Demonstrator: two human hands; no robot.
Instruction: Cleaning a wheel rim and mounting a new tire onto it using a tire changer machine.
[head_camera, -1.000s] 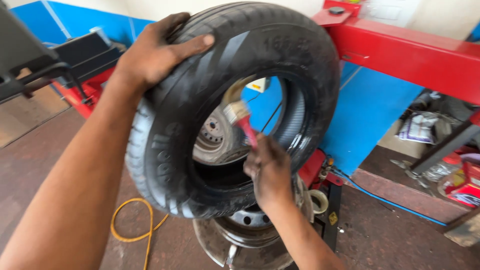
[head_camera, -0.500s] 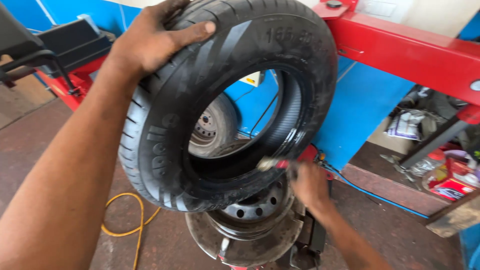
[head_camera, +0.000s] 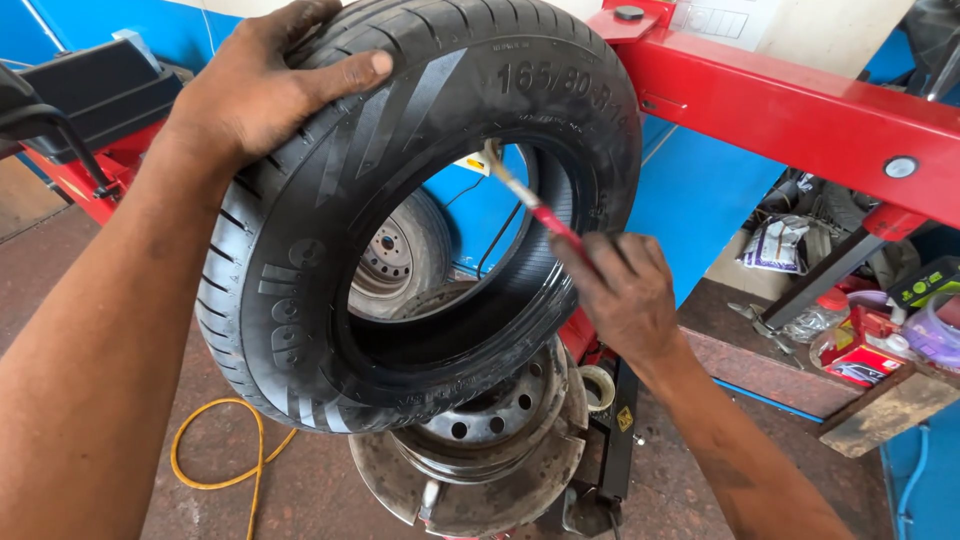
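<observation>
A black tyre (head_camera: 300, 260) stands upright and tilted over a steel wheel rim (head_camera: 490, 420) on a round turntable. My left hand (head_camera: 260, 90) grips the tread at the top of the tyre. My right hand (head_camera: 625, 290) holds a red-handled brush (head_camera: 530, 205) whose bristle tip touches the inner bead at the upper part of the tyre's opening. Through the opening I see a second wheel (head_camera: 395, 260) leaning behind.
A red machine arm (head_camera: 800, 110) crosses at upper right in front of a blue wall. A yellow hose (head_camera: 215, 450) lies on the brown floor at left. Boxes, cans and clutter (head_camera: 870, 330) sit at right. A black and red machine part (head_camera: 80, 100) stands at upper left.
My right hand has risen from the lower bead, moving the brush up to the top of the tyre's inner rim. The left hand keeps its grip on the tread.
</observation>
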